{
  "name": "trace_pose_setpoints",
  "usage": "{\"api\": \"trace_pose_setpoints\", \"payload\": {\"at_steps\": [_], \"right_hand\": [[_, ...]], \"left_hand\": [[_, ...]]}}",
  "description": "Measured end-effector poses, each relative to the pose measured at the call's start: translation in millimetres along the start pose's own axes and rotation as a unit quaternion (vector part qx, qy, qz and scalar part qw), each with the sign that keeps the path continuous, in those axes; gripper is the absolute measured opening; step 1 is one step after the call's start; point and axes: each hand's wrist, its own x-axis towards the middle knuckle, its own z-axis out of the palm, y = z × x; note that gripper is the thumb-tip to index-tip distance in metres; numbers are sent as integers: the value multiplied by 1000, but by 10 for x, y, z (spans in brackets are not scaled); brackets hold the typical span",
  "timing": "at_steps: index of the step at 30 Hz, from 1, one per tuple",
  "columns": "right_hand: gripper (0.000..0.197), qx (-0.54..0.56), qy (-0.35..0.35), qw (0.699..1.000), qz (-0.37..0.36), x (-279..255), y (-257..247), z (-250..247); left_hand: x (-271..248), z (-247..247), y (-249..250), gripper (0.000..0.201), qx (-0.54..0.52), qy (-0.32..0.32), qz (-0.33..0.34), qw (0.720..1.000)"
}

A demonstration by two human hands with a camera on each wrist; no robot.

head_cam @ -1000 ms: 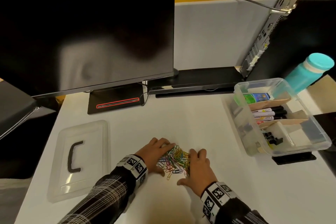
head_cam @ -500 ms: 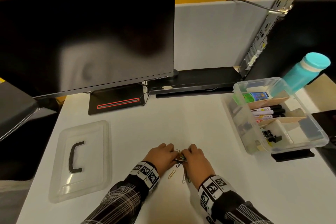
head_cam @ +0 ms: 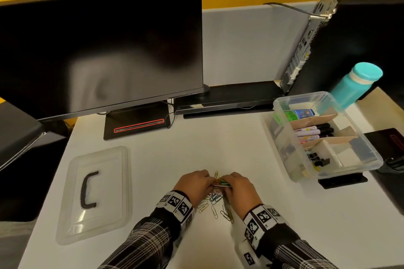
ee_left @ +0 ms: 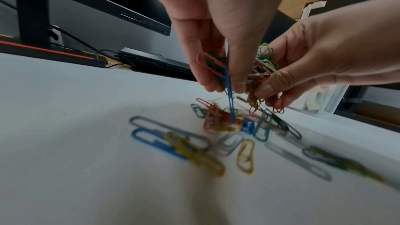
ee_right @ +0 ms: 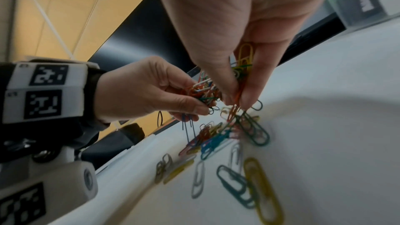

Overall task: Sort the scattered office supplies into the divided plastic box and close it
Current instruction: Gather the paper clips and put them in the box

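Note:
Coloured paper clips [head_cam: 220, 182] are bunched between both hands just above the white desk. My left hand [head_cam: 195, 183] pinches one clump [ee_left: 216, 67], with a blue clip dangling from it. My right hand [head_cam: 238, 188] pinches another clump [ee_right: 241, 71]. Several loose clips [head_cam: 215, 205] lie on the desk under and behind the hands [ee_left: 190, 145] [ee_right: 249, 184]. The divided clear plastic box [head_cam: 369, 160] stands open at the right, holding markers [head_cam: 314, 131], black binder clips [head_cam: 317, 159] and a green pack. Its clear lid [head_cam: 96, 192] with a black handle lies flat at the left.
A black monitor [head_cam: 98, 46] on its stand fills the back left. A black computer tower [head_cam: 360, 39] and a teal bottle [head_cam: 356, 84] stand at the back right, close behind the box. A dark object [head_cam: 391, 144] lies at the right edge.
My hands swept the spread-out clips together, closed in on the pile and lifted clumps off the desk. Several clips fell back or stayed on the desk beneath them.

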Motion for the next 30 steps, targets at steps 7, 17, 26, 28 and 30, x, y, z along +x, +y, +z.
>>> {"api": "trace_pose_setpoints", "payload": {"at_steps": [7, 17, 26, 28, 30], "right_hand": [[27, 48, 4, 999, 22, -114, 91, -142], [19, 89, 59, 994, -5, -523, 156, -702], [24, 118, 192, 974, 16, -865, 623, -2024], [23, 100, 231, 967, 30, -861, 801, -2347], [21, 82, 241, 965, 61, -816, 997, -2602]], "left_hand": [[11, -100, 177, 31, -4, -19, 9, 1000], [-14, -510, 763, 28, 25, -5, 61, 998], [697, -1213, 1943, 31, 71, 63, 145, 985], [998, -1323, 2232, 28, 55, 90, 171, 980], [1304, -1373, 2470, 25, 39, 83, 161, 983]]}}
